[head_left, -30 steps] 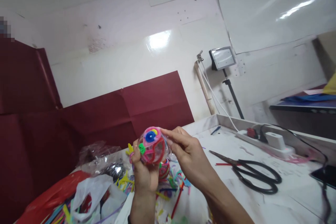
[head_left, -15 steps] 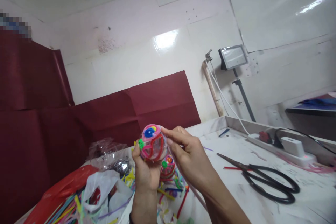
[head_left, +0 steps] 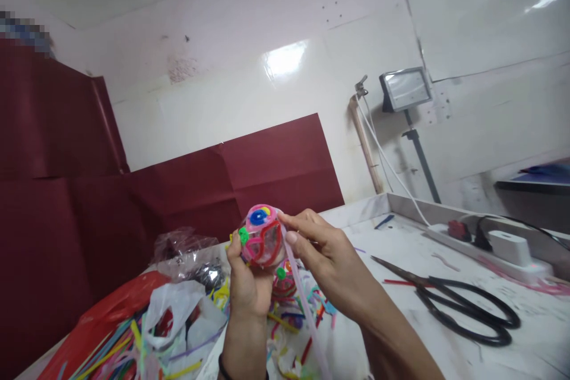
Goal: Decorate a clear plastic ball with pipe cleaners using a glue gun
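Observation:
My left hand is closed around a clear jar-like container decorated with pink and red fuzzy strips, a blue and yellow spiral and a green curl. My right hand pinches a pale pink pipe cleaner against the container's upper right edge; its long tail hangs down toward me. Behind and below my hands stands a second decorated container with a green curl, partly hidden. Coloured pipe cleaner scraps lie around it.
Black-handled scissors lie open on the right, over a red strip. A power strip with plugs runs along the tray edge. At left are a white plastic bag, a red bag and bundled pipe cleaners. A lamp stands behind.
The pale pink pipe cleaner's tail has swung out from against my right wrist and now hangs clear of it. Both hands keep their hold on the work. The view has shifted slightly.

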The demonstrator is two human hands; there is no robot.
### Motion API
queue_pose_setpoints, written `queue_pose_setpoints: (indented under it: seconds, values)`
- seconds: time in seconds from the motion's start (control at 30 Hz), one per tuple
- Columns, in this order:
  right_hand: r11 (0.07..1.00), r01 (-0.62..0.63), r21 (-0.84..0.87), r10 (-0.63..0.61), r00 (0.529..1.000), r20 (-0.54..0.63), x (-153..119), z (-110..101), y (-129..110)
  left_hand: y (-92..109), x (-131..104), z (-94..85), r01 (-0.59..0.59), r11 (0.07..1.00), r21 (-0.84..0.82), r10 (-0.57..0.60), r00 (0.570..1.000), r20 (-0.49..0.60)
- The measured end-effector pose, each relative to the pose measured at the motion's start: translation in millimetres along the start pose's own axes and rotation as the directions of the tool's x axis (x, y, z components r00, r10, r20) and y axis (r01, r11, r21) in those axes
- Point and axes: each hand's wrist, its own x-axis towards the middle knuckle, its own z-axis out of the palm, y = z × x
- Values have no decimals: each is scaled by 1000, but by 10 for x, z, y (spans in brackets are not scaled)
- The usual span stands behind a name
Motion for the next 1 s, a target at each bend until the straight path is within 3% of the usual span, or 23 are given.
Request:
queue_pose_setpoints:
  seconds: [0.43,0.8,1.0]
  values:
    - [999,15,-34,-14,1000,28,1,-50,-2,-19,2,1,-13,1000,23,13,1000,13]
    - [997,-75,1,75,997,-32,0,-21,20,-78,34,-64,-35,999,37,34,998,48]
    - [998,-60,-28,60,998,-7,-14,-23,37,-73,33,-73,-70,997,41,68,996,56]
